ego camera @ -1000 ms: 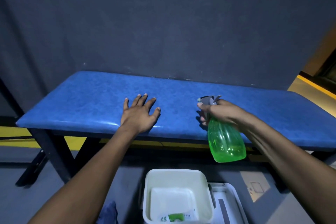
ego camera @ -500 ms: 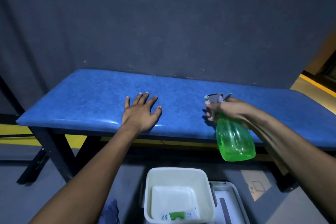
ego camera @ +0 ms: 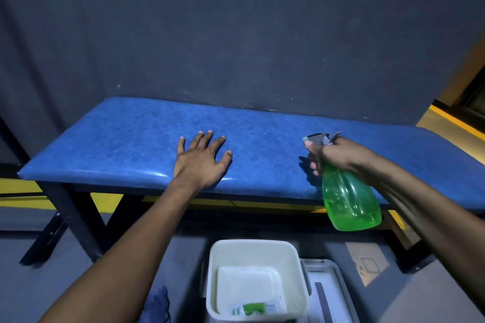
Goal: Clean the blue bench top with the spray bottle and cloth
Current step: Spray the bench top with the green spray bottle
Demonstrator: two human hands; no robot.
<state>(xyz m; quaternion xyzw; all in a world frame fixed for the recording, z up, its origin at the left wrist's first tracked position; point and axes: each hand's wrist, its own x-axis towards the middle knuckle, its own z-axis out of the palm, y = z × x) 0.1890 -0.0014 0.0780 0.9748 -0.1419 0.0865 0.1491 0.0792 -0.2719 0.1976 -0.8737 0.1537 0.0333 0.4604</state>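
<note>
While the left hand [ego camera: 200, 162] lies flat with fingers spread on the blue bench top [ego camera: 131, 147], the right hand [ego camera: 338, 156] curls its fingers round the green spray bottle [ego camera: 349, 202]. It hangs tilted over the bench's near edge, above a white bin [ego camera: 256, 249].

A dark grey wall [ego camera: 236, 34] fills the upper part of the view. On the grey floor [ego camera: 420, 296], a white plastic bin [ego camera: 296, 252] stands open, with a white packet bearing a green label [ego camera: 253, 308] lying at its bottom. Just right of the bin lies a pale lid or tray [ego camera: 330, 294]. A dark blue bundle [ego camera: 156, 307] sits at the bottom edge, left of the bin. Yellow floor markings [ego camera: 18, 186] run along the floor at left and at far right
</note>
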